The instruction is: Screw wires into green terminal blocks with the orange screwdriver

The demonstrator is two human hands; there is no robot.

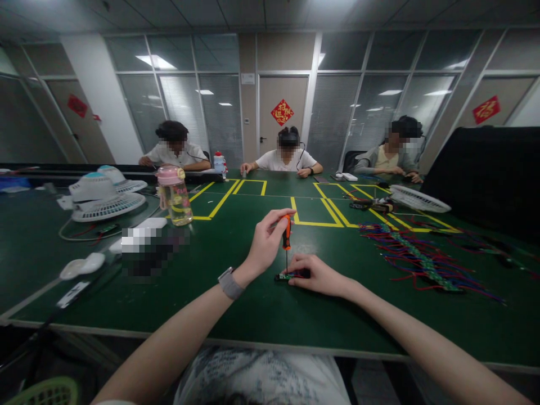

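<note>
Bare table point(253, 315) is left along the near edge and beyond the small board point(283, 276), over which an upright screwdriver point(287, 232) is held. The left end is crowded by a bottle point(174, 194), fan parts point(101, 197) and white housings point(82, 264). The right end is barred by a wire bundle point(417, 256) and a fan grille point(417, 198).

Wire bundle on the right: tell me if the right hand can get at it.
Probably yes: only bare table lies between the right hand and the wire bundle. But that hand is steadying a small board under the screwdriver, so it would have to let go first.
</note>
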